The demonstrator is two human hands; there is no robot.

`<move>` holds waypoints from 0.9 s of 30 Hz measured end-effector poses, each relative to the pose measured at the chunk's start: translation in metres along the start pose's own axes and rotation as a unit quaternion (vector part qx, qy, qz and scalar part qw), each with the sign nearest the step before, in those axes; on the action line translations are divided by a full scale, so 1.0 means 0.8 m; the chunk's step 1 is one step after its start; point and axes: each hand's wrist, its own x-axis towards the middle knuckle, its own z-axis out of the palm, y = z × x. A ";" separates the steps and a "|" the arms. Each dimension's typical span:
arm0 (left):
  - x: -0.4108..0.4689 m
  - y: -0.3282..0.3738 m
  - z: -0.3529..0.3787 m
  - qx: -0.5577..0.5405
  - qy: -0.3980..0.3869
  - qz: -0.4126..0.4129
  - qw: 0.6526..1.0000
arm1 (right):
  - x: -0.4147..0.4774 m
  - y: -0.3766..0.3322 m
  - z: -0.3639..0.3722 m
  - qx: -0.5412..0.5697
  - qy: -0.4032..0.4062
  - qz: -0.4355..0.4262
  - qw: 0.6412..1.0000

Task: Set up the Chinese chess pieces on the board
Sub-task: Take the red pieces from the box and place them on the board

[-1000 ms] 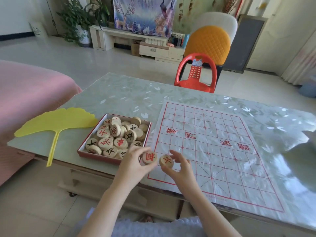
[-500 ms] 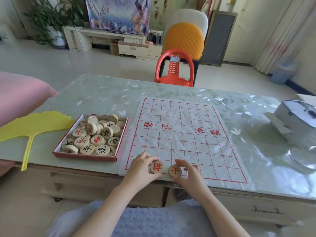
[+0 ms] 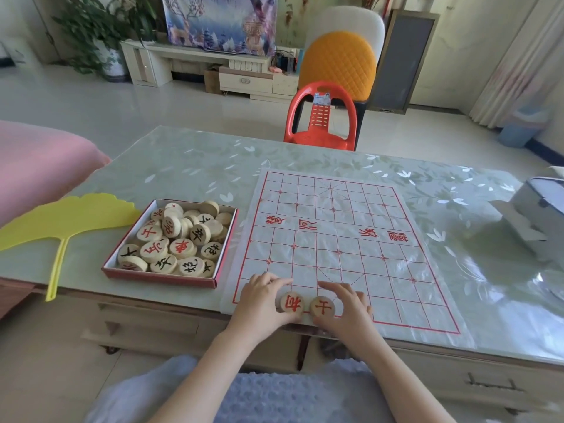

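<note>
A white plastic board (image 3: 341, 239) with a red grid lies flat on the table. At its near edge two round wooden pieces with red characters sit side by side. My left hand (image 3: 261, 300) holds the left piece (image 3: 291, 303) with curled fingers. My right hand (image 3: 345, 309) holds the right piece (image 3: 322, 306) in the same way. Both pieces rest low on the board's nearest row. A red-edged box (image 3: 158, 277) left of the board holds several more wooden pieces with red and black characters.
A yellow leaf-shaped fan (image 3: 61, 221) lies at the table's left end. A grey and white box (image 3: 537, 215) sits at the right edge. A red plastic chair (image 3: 320, 123) stands behind the table, and a pink cushion (image 3: 36, 166) is at the left.
Both hands have carried their pieces from above the board's near left part down onto its nearest row. The view has also turned to the right.
</note>
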 end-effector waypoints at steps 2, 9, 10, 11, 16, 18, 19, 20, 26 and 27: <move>0.002 -0.007 -0.016 -0.042 0.039 -0.017 0.998 | 0.003 -0.005 0.003 0.060 0.007 -0.007 0.998; 0.004 -0.080 -0.086 -0.041 0.242 -0.114 0.963 | 0.038 -0.071 0.035 0.107 -0.024 -0.073 0.991; 0.004 -0.096 -0.095 -0.027 0.266 -0.134 0.954 | 0.046 -0.086 0.043 0.113 -0.030 -0.084 0.990; 0.004 -0.109 -0.104 -0.010 0.286 -0.155 0.946 | 0.056 -0.100 0.053 0.116 -0.034 -0.094 0.988; -0.002 -0.165 -0.136 0.017 0.350 -0.247 0.903 | 0.108 -0.166 0.117 0.112 -0.056 -0.114 0.985; 0.000 -0.177 -0.138 0.004 0.338 -0.253 0.906 | 0.125 -0.191 0.140 0.104 -0.067 -0.120 0.985; 0.002 -0.180 -0.138 -0.001 0.333 -0.250 0.909 | 0.132 -0.202 0.150 0.091 -0.070 -0.126 0.985; 0.003 -0.184 -0.139 -0.007 0.329 -0.245 0.912 | 0.137 -0.211 0.159 0.071 -0.069 -0.135 0.986; 0.002 -0.192 -0.144 -0.025 0.297 -0.255 0.920 | 0.154 -0.225 0.201 -0.030 -0.014 -0.148 0.989; 0.001 -0.192 -0.144 -0.027 0.296 -0.256 0.920 | 0.155 -0.225 0.203 -0.029 -0.002 -0.144 0.989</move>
